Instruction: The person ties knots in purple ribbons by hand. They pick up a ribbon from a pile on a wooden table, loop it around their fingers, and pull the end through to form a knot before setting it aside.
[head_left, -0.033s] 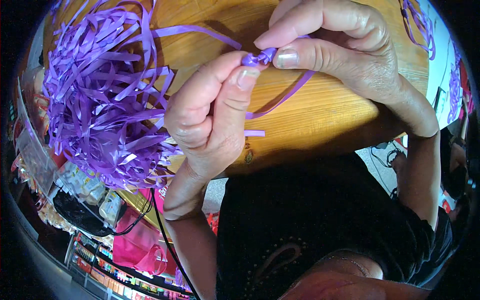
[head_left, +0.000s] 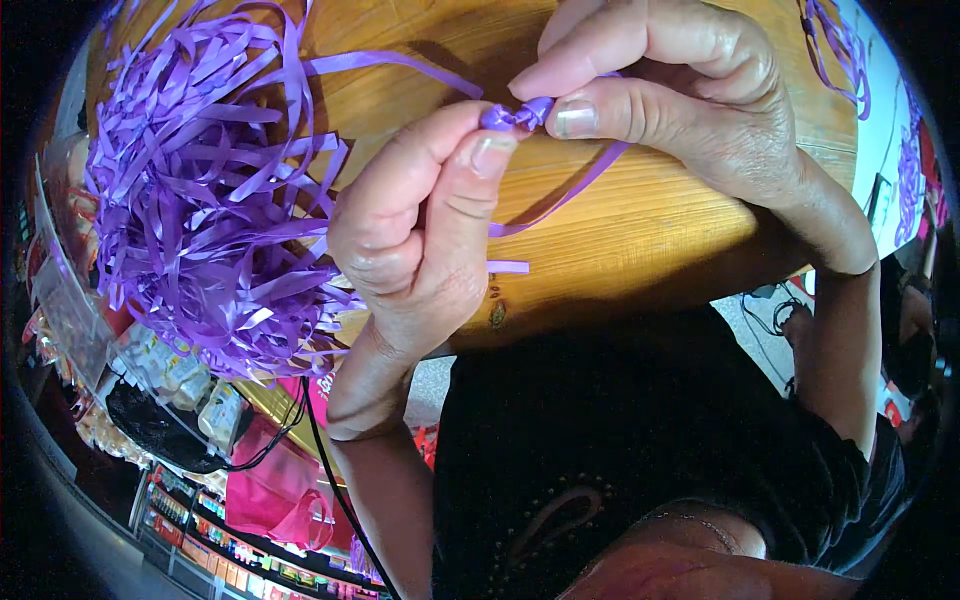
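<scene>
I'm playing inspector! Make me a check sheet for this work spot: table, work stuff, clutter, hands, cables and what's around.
Surface: wooden table, shiny yellow-brown.
Work stuff: knotted purple ribbon.
Clutter: big tangled ribbon pile on the table's left side.
Hands: left hand and right hand both pinch the knotted ribbon.
Cables: black cable at lower left, beside the left forearm; its ends can't be traced.
Surroundings: pink bag and stocked shelves, lower left.

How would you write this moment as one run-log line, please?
left hand: grip on twisted purple ribbon | right hand: grip on same ribbon | ribbon pile: on wooden table, left of hands
</scene>
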